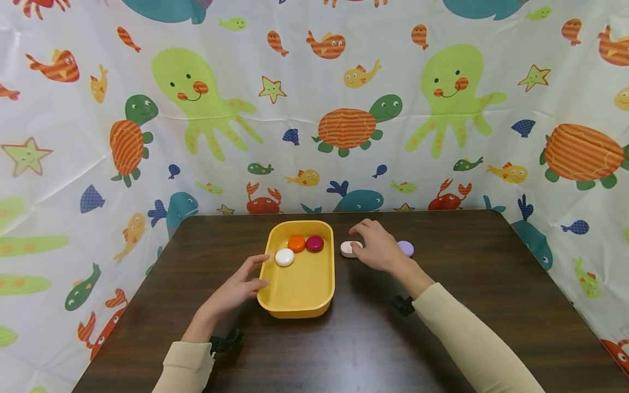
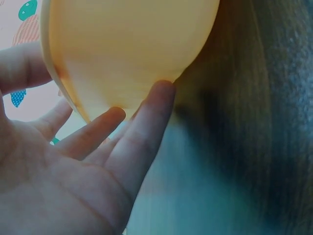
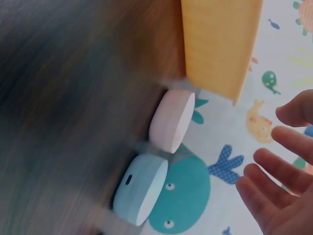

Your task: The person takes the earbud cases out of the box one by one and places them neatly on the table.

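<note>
My left hand (image 1: pixel 235 289) rests at the left side of a yellow plastic tray (image 1: pixel 300 284), with thumb and index finger at its rim. In the left wrist view, other fingertips (image 2: pixel 164 90) touch the tray's outer wall. Inside the tray lie an orange case (image 1: pixel 296 243), a magenta case (image 1: pixel 314 244) and a white case (image 1: pixel 284 257), all small and rounded. My right hand (image 1: pixel 380 248) hovers over a pale pink oval case (image 3: pixel 172 120), fingers loosely bent and holding nothing. A light blue case (image 3: pixel 139 188) with a small dark slot stands beside the pink one.
A lavender case (image 1: pixel 405 248) lies to the right of my right hand, partly hidden by it. The dark wooden table (image 1: pixel 442 234) ends at the back against a white curtain (image 1: pixel 295 71) printed with sea animals. Dark wrist straps (image 1: pixel 226 341) hang under both sleeves.
</note>
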The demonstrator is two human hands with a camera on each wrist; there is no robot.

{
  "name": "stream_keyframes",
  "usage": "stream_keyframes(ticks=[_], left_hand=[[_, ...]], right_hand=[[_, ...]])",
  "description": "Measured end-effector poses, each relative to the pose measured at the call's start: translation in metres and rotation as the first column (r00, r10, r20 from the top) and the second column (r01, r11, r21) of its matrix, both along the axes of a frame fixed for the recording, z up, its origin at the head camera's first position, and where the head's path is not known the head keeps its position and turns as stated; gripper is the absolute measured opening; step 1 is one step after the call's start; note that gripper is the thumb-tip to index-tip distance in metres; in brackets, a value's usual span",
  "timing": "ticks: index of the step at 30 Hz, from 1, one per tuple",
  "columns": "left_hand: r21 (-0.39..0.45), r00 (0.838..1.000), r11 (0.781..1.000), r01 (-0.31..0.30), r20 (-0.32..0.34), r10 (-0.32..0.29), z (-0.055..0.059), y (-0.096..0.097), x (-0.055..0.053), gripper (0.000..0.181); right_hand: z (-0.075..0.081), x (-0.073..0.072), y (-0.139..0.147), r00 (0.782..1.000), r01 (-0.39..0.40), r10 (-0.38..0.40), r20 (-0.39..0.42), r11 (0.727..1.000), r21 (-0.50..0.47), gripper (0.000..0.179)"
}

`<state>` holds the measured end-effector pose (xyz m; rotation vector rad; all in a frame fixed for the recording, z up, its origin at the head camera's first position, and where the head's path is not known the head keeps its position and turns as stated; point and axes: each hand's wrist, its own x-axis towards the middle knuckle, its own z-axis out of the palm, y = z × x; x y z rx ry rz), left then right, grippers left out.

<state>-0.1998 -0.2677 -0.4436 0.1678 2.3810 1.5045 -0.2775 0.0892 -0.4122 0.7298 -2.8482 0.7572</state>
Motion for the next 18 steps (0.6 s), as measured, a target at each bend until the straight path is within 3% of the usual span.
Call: stream_keyframes(ticks=[18], left_hand=[[0.014, 1.0, 1.0, -0.007, -0.004, 0.007, -0.002, 0.0, 0.001, 0.064]], right_hand=[[0.008, 0.002, -0.032, 0.999, -0.04, 0.041, -0.031, 0.999, 0.007, 0.032]])
